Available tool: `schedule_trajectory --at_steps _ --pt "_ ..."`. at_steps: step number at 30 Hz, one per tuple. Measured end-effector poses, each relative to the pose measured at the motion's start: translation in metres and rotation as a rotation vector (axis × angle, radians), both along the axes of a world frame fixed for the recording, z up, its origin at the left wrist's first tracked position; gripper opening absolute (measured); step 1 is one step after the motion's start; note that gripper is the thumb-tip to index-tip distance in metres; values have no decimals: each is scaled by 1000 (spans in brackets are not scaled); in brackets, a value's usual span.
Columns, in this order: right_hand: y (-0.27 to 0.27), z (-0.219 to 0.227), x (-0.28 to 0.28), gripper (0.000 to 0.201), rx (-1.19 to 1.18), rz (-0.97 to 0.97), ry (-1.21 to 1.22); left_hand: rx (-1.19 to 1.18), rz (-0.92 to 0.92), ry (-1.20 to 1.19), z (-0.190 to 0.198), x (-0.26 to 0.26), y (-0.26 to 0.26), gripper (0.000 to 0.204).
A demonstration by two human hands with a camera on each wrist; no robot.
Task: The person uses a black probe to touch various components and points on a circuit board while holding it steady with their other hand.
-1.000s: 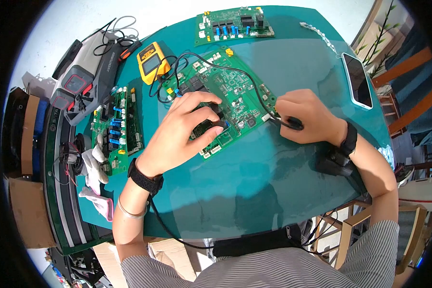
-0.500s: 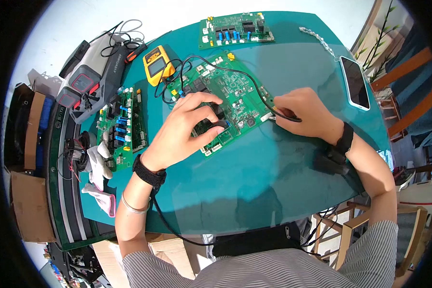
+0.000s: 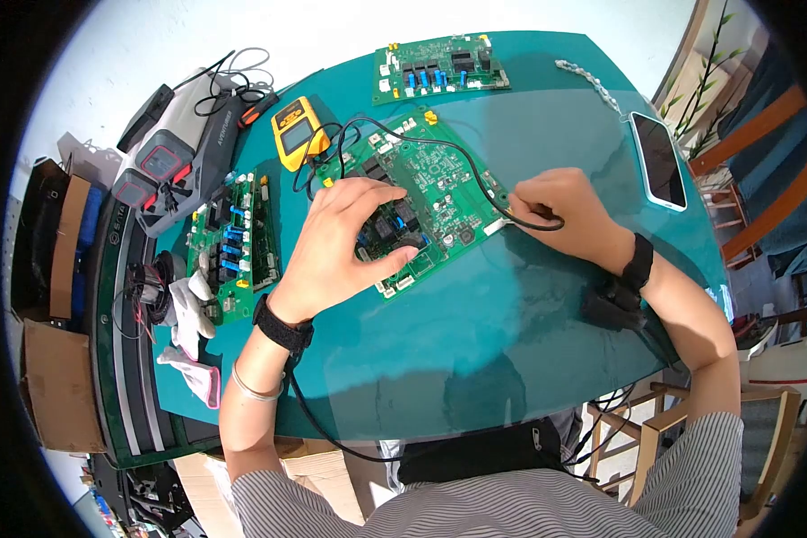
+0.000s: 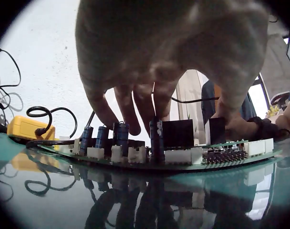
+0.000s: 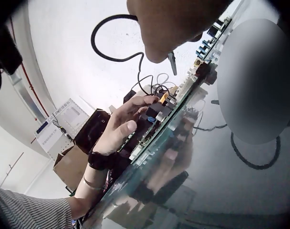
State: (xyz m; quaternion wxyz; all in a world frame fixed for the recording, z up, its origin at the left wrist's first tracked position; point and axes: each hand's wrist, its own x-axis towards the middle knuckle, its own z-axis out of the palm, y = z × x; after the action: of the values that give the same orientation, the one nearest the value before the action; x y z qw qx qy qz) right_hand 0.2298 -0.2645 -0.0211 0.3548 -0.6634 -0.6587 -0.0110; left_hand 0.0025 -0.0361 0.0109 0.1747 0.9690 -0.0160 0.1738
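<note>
My left hand (image 3: 332,251) arches over the left part of a green circuit board (image 3: 444,193), fingers spread and lowered among its black blocks and blue capacitors (image 4: 121,135). The thumb lies towards the board's near edge, apart from the other fingers. At the board's right edge, my right hand (image 3: 565,211) grips a black cable (image 3: 457,148) in curled fingers. A grey metal tip (image 5: 171,63) sticks out below that hand in the right wrist view. The cable loops back over the board towards a yellow handheld meter (image 3: 298,133).
A second board (image 3: 439,67) lies at the back of the green table, another (image 3: 233,247) at the left. White gloves (image 3: 188,318) lie at the left edge beside a grey case (image 3: 170,152). A phone (image 3: 657,161) with a beaded strap lies at the right.
My left index finger has lifted away from the thumb and black blocks. My right hand has turned slightly, still gripping the cable. The whole head view has shifted a little.
</note>
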Motion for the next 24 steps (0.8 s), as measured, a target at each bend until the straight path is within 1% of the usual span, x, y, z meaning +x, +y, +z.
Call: schedule_trajectory --at_steps 1,4,6,8,9,11,12,14,16,20,22,24 --pt "0 0 0 21 70 6 8 -2 1 0 -1 0 0 59" --pt "0 6 -4 22 75 48 6 -15 2 6 -1 0 1 61" --pt "1 2 -2 21 71 49 -26 -23 8 15 1 -1 1 63" --pt "2 1 -1 21 69 56 -57 -66 -6 24 4 -2 0 53" --pt "2 2 0 21 52 58 -53 -64 -3 23 3 -3 3 53" --pt "1 2 1 22 34 63 -51 -192 -23 38 -3 -1 11 40" --pt "1 3 0 19 16 41 -39 -192 -21 36 -3 -1 13 40" --pt "0 2 -2 17 -2 21 -29 -256 -39 57 -2 0 16 31" --pt "1 -3 -3 14 -16 -43 46 -233 -38 57 -2 1 16 32" --pt "1 -1 0 17 -78 -80 81 -174 -28 61 0 1 13 34" --pt "1 2 -1 21 -149 -131 247 -203 -42 36 -4 2 15 36" --pt "1 0 0 22 -130 -133 266 -231 -52 10 -4 2 15 37"
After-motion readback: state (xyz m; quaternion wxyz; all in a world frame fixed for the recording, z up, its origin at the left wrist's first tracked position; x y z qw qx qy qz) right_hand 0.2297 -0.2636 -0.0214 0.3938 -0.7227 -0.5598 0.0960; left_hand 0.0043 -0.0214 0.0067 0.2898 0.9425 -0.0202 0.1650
